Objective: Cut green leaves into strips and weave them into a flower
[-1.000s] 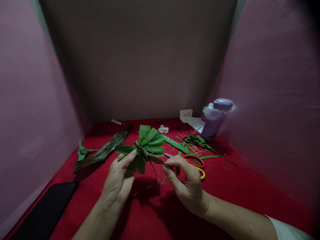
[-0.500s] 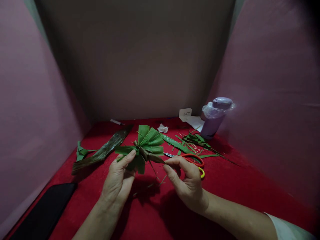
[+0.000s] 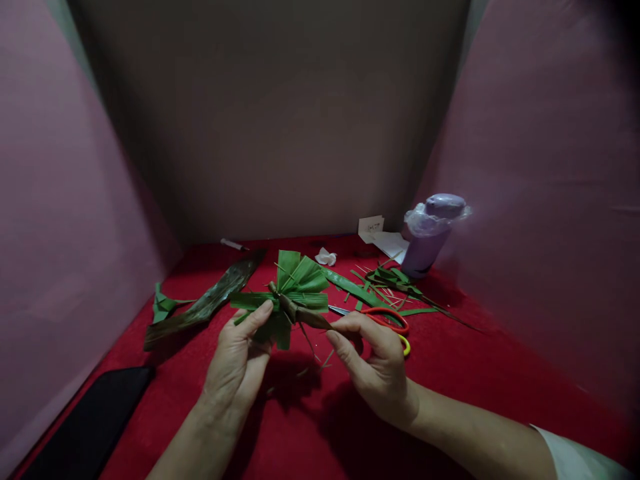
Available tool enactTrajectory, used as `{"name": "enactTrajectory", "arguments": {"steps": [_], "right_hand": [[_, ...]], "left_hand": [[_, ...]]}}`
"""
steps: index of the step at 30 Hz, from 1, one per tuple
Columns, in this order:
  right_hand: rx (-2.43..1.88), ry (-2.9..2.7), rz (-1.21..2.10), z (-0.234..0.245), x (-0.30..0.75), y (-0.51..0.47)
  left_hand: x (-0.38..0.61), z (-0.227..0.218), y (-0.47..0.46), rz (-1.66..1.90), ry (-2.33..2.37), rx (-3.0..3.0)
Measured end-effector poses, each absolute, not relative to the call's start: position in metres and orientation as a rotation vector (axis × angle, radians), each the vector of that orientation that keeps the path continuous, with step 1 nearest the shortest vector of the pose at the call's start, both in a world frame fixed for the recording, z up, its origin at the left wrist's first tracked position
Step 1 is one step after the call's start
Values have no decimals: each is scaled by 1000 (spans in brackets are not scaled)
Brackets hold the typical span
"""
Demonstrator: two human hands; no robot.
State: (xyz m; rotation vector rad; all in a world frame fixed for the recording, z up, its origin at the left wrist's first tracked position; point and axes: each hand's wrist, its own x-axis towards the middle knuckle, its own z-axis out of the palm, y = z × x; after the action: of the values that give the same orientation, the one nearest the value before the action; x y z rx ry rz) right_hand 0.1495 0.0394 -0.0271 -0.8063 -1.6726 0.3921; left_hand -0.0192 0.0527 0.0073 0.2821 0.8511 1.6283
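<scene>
Above the red cloth, my left hand (image 3: 239, 357) pinches a folded green leaf figure (image 3: 303, 275), its thumb pressed on the figure's left side. The figure has fanned, pleated green pieces that spread like wings and a brown rolled strip across its middle. My right hand (image 3: 374, 367) has thumb and forefinger closed on the tapering end of that brown leaf strip (image 3: 313, 317). Thin stems hang below the figure. Just behind my right hand lie scissors (image 3: 385, 319) with red and yellow handles, their blades partly hidden by leaf and hand.
Leaf scraps and toothpicks (image 3: 393, 293) lie at the right, near a purple container (image 3: 425, 247) with plastic film. A long dark leaf (image 3: 210, 297) and a folded green piece (image 3: 163, 305) lie left. Further back are crumpled tissue (image 3: 325, 257) and a syringe (image 3: 233, 244). A black case (image 3: 90, 423) lies front left.
Almost nothing differs. The leaf figure has shifted very slightly to the right, and both hands keep the same hold.
</scene>
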Motion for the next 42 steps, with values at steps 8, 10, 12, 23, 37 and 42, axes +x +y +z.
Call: {"name": "enactTrajectory", "arguments": {"steps": [8, 10, 12, 23, 37, 42], "right_hand": [[-872, -1591, 562, -38, 147, 42], [-914, -1587, 635, -40, 147, 43], [-943, -1589, 745, -41, 145, 44], [-710, -1075, 1359, -21, 132, 52], [-723, -798, 1440, -15, 136, 60], [-795, -1205, 944, -7, 146, 58]], "left_hand": [[-20, 8, 52, 1642, 836, 283], [-20, 8, 52, 1649, 833, 284], [-19, 9, 51, 1652, 833, 287], [-8, 4, 46, 1576, 862, 309], [-8, 8, 38, 1561, 855, 448], [-13, 4, 40, 1899, 1082, 624]]}}
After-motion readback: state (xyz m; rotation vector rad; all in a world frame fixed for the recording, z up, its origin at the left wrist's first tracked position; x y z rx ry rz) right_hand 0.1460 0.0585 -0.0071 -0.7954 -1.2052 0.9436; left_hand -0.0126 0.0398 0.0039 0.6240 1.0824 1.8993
